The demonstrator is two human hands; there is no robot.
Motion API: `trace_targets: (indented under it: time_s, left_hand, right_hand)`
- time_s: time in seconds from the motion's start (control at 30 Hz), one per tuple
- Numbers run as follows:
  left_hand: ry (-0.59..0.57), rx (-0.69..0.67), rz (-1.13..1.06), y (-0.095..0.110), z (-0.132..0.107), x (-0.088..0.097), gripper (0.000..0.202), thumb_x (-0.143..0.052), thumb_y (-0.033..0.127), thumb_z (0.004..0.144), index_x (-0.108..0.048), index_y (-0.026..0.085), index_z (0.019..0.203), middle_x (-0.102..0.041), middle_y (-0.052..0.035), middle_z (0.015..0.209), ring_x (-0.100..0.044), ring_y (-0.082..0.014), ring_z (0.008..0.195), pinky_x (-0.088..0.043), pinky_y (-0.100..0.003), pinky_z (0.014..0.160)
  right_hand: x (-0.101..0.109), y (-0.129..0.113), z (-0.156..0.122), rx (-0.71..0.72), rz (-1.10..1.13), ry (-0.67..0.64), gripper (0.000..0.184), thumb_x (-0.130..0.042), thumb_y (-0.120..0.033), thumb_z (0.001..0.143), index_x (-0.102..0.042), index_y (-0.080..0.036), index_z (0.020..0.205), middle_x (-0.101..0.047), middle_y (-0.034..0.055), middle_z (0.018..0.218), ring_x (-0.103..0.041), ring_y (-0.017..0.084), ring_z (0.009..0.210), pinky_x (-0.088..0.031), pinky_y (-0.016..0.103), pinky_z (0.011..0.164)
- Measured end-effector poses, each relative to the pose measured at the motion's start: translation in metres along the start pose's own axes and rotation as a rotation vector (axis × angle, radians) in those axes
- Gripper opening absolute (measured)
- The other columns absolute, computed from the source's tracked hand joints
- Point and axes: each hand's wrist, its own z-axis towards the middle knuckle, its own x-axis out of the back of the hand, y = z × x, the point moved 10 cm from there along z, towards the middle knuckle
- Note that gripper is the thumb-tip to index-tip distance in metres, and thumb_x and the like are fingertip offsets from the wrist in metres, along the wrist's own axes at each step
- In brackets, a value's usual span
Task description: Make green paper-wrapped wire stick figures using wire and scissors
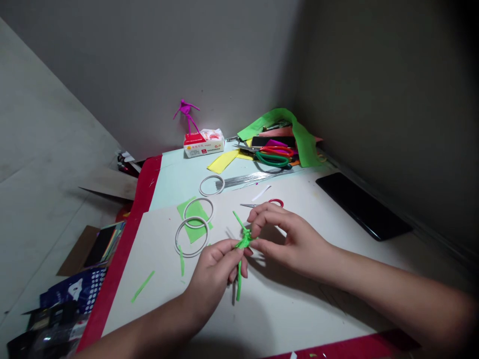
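A small bright green paper-wrapped figure (245, 240) with thin limbs is held between my two hands above the white table sheet. My left hand (222, 262) pinches its middle from the left, and one green limb hangs down below those fingers. My right hand (286, 232) is closed at the figure's right side, thumb and fingers pressed on it; another limb points up and left. Small red-handled scissors (276, 202) lie just beyond my right hand. Left of my hands, white tape rings (191, 237) rest partly over a green paper piece (192, 227).
A pink figure (186, 110) stands on a small box (204, 143) at the back. Behind, green-handled scissors (272, 159) lie among coloured paper strips, near thin metal wires (250, 178). A black phone (362, 205) lies at right. Green scraps (142, 286) lie at left.
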Motion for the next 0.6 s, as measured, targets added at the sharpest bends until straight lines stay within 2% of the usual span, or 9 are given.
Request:
trace_targets:
  time_s: [0.17, 0.47, 0.6]
  left_hand:
    - [-0.003, -0.008, -0.012, 0.001, -0.001, 0.0, 0.02, -0.05, 0.023, 0.088, -0.064, 0.014, 0.077, -0.054, 0.0021, 0.056, -0.034, -0.0084, 0.05, -0.027, -0.023, 0.052]
    - [-0.016, 0.002, -0.121, 0.001, 0.002, 0.001, 0.02, -0.049, 0.022, 0.087, -0.061, 0.015, 0.072, -0.056, 0.0017, 0.056, -0.035, -0.0081, 0.048, -0.027, -0.022, 0.049]
    - [-0.009, -0.004, -0.104, 0.002, 0.002, 0.002, 0.024, -0.051, 0.025, 0.086, -0.058, 0.015, 0.066, -0.053, 0.0016, 0.054, -0.034, -0.0089, 0.048, -0.028, -0.023, 0.05]
  right_hand:
    - [-0.002, -0.004, -0.001, -0.01, 0.019, -0.018, 0.01, -0.061, -0.009, 0.081, -0.06, -0.018, 0.077, -0.059, 0.0047, 0.098, -0.055, 0.018, 0.099, -0.042, 0.033, 0.089]
    - [-0.009, -0.02, -0.004, 0.165, -0.059, -0.071, 0.011, -0.051, -0.009, 0.088, -0.054, -0.019, 0.084, -0.056, 0.006, 0.1, -0.053, 0.018, 0.098, -0.042, 0.034, 0.088]
    - [-0.008, -0.022, -0.005, 0.191, -0.106, -0.041, 0.013, -0.057, -0.011, 0.085, -0.052, -0.021, 0.091, -0.056, 0.0068, 0.103, -0.052, 0.019, 0.099, -0.043, 0.036, 0.087]
